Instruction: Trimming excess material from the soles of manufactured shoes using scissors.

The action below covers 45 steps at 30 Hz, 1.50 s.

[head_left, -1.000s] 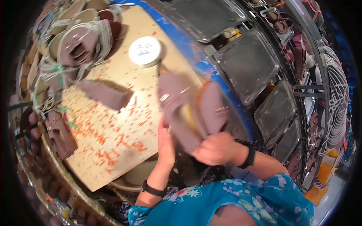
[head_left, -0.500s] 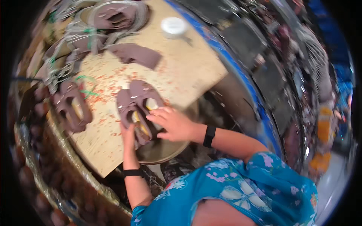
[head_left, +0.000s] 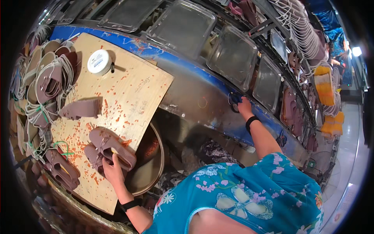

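Note:
My left hand (head_left: 113, 169) is closed on the heel end of a pair of mauve bow-trimmed shoes (head_left: 111, 146), with the thumb at one shoe's opening. Both shoes rest side by side at the near edge of a wooden board (head_left: 136, 89); the fingers under them are partly hidden. Far to the right, my right hand (head_left: 244, 107) is closed around dark-handled scissors (head_left: 234, 100) on the blue-edged metal bench. Another mauve pair (head_left: 61, 169) lies left of my left hand. A mauve ribbed piece (head_left: 82, 108) lies farther back.
Orange scraps (head_left: 117, 113) litter the board. A round white tub (head_left: 99, 62) stands at the back beside a small black item. Bundles of corded mauve shoes (head_left: 50, 82) crowd the left. Below the board's edge sits a round bin (head_left: 159, 167). Dark trays (head_left: 183, 27) line the rack behind.
My right hand has left the shoes and reached far right to the scissors. My left hand stays at the shoes. The view has swung to the right.

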Tool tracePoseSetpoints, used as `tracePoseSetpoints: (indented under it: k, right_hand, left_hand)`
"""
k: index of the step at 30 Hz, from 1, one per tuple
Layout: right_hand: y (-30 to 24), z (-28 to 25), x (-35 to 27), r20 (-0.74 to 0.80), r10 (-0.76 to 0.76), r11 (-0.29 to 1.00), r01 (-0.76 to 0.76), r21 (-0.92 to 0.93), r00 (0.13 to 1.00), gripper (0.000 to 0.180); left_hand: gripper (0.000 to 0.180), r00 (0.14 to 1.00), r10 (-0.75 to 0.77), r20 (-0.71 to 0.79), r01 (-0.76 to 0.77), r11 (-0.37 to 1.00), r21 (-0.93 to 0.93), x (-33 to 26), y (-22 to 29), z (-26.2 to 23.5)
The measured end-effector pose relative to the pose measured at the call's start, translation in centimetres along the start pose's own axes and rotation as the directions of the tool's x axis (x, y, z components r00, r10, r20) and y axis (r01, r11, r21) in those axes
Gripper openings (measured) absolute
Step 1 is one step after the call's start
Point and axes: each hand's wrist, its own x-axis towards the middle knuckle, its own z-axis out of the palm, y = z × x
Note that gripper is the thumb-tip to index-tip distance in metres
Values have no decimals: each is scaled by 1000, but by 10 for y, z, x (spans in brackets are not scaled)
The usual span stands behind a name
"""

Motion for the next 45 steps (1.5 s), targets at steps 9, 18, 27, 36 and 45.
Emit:
tracePoseSetpoints:
  k: [9,18,27,36,45]
  right_hand:
    - [-31,0,-1,150,-271,938,296,-180,951,58]
    - [-86,-27,-9,782,-307,858,-198,474,542,68]
    - [-293,-28,-130,771,-636,530,-739,417,-21,35]
    - [-401,-58,-232,561,-804,508,267,819,-194,54]
    - [-442,-72,-294,419,-889,208,655,727,-183,47]
  left_hand:
    - [40,948,-272,-165,287,955,76,17,-19,49]
    - [75,897,-395,-201,401,916,-11,-4,-16,4]
    - [22,966,-123,-228,130,991,13,21,-23,1]
    - [41,887,11,461,434,-357,-827,-116,-120,-73]
    - [46,860,152,487,509,-192,-839,-167,-117,-69]
